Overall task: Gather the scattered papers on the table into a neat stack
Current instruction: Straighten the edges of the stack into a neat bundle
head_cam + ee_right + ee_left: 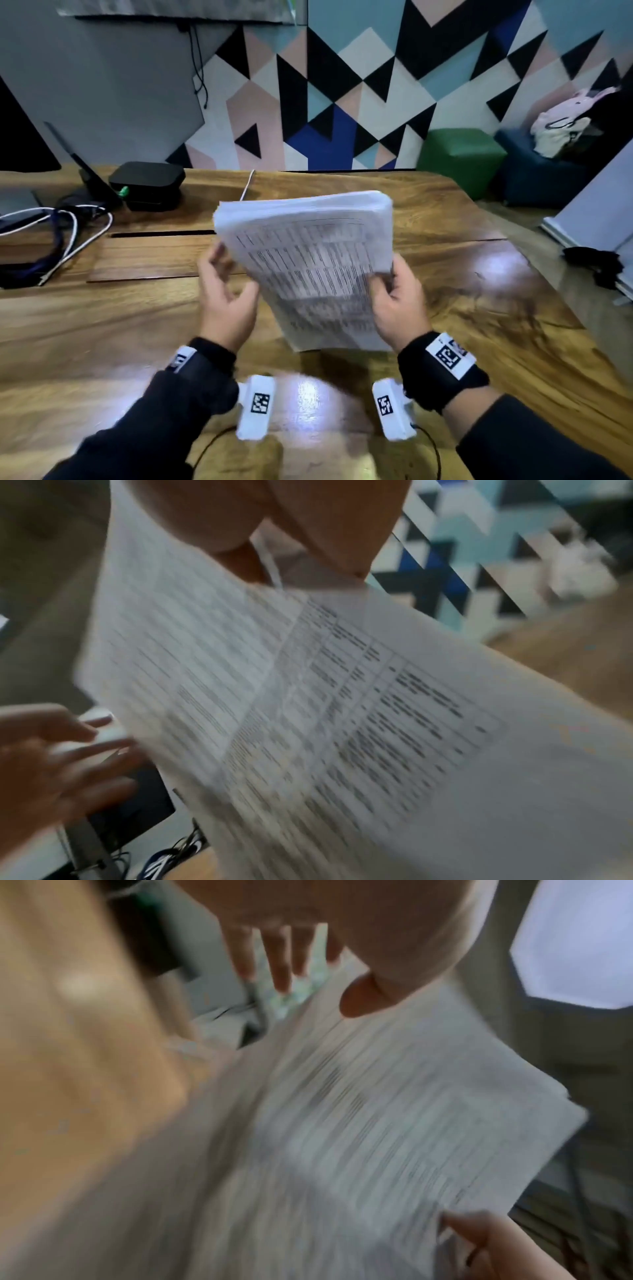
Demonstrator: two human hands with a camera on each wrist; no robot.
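Papers (pixel 308 267) are gathered in one bundle, held above the table (pixel 479 308) at its centre. Right hand (pixel 399 301) pinches the 3 o'clock edge; left hand (pixel 227 301) is loosely spread at 9 o'clock. Remaining: square edges, set down.

The papers (pixel 308 260) were white with rows of black print in a table. The counter (pixel 479 308) was glossy brown wood grain. The wall (pixel 342 85) wore black, white, pink, pale blue and dark blue triangles. A green stool (pixel 459 154) stood by it. The box (pixel 147 185) was black.
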